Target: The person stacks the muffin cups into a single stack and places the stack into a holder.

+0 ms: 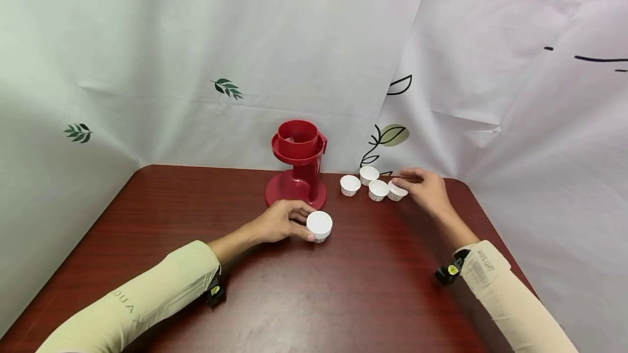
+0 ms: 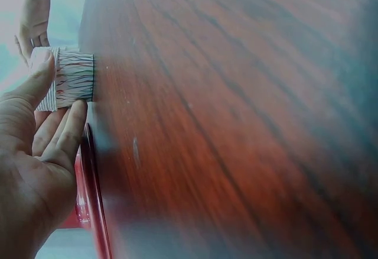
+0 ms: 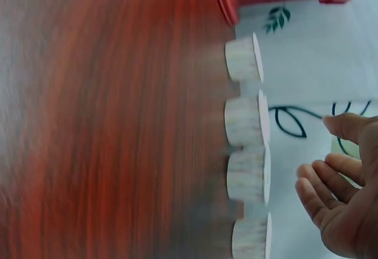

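My left hand (image 1: pixel 285 221) pinches a white paper baking cup (image 1: pixel 319 225) between thumb and fingers, just in front of a red stand. In the left wrist view the baking cup (image 2: pixel 74 78) has a ribbed white upper band and a streaked lower wall, its base close to the tabletop. My right hand (image 1: pixel 426 190) is over the rightmost of several similar baking cups (image 1: pixel 396 192) at the back. From the right wrist view, the thumb and fingers of that hand (image 3: pixel 345 182) are apart, above the row of cups, with nothing between them.
A red plastic stand (image 1: pixel 296 187) with a round base and a cylinder on top stands at the table's back edge. Close to its right are white baking cups (image 1: pixel 350 185). Behind the brown table (image 1: pixel 343 298) hangs a white patterned cloth (image 1: pixel 314 59).
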`<state>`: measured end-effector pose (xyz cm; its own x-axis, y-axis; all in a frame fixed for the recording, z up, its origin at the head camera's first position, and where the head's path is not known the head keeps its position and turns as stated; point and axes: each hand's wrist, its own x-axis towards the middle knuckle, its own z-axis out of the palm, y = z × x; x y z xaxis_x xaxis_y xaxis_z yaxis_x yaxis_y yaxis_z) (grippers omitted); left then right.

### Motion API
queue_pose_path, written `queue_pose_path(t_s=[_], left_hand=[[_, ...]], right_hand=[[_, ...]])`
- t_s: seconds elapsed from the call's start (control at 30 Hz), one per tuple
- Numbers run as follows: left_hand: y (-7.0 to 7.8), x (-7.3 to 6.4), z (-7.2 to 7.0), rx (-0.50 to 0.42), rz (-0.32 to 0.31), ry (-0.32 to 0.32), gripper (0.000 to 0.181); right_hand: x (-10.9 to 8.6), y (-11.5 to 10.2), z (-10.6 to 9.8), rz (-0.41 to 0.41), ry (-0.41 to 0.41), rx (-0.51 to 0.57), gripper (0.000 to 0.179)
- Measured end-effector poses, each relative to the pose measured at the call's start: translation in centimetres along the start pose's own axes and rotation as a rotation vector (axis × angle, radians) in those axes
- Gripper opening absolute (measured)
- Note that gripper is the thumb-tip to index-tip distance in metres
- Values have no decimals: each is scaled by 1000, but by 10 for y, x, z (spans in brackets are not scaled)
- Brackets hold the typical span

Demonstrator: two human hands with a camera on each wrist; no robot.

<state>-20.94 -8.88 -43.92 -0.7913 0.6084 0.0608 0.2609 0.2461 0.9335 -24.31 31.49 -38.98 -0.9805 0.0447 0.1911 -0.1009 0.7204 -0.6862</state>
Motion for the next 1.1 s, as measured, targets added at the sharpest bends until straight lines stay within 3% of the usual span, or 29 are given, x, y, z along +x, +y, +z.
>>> queue_pose_path(t_s=[0.27, 0.53, 1.1], left_hand=[[-1, 0, -1, -26, -5, -10, 60], [-2, 1, -1, -67, -6, -23, 57], [-2, 1, -3, 35, 1, -13, 56]], right_hand=[[6, 15, -15, 19, 38, 1, 54], [12, 29, -20, 94, 43, -39, 61], [19, 50, -18, 210, -7, -116, 80]])
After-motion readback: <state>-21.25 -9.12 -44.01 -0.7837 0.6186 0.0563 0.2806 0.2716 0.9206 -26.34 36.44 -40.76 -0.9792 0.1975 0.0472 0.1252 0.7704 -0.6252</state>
